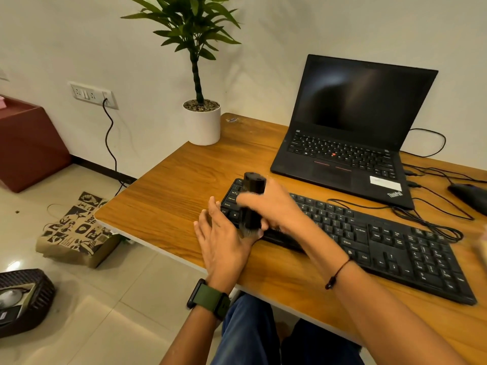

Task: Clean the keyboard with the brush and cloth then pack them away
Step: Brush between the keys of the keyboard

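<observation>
A black keyboard (pixel 382 241) lies across the wooden desk (pixel 168 196) in front of me. My right hand (pixel 274 204) grips an upright black brush (pixel 252 191) over the keyboard's left end; its lower tip is blurred near the keys. My left hand (pixel 221 235) is beside it with fingers straight, touching the keyboard's left front corner. A green watch is on my left wrist. No cloth shows in this view.
An open black laptop (pixel 350 133) stands behind the keyboard, a potted plant (pixel 201 122) at the desk's far left corner. Cables and a dark mouse (pixel 469 196) lie at the right. On the floor: a printed paper bag (pixel 76 230) and a woven basket (pixel 23 299).
</observation>
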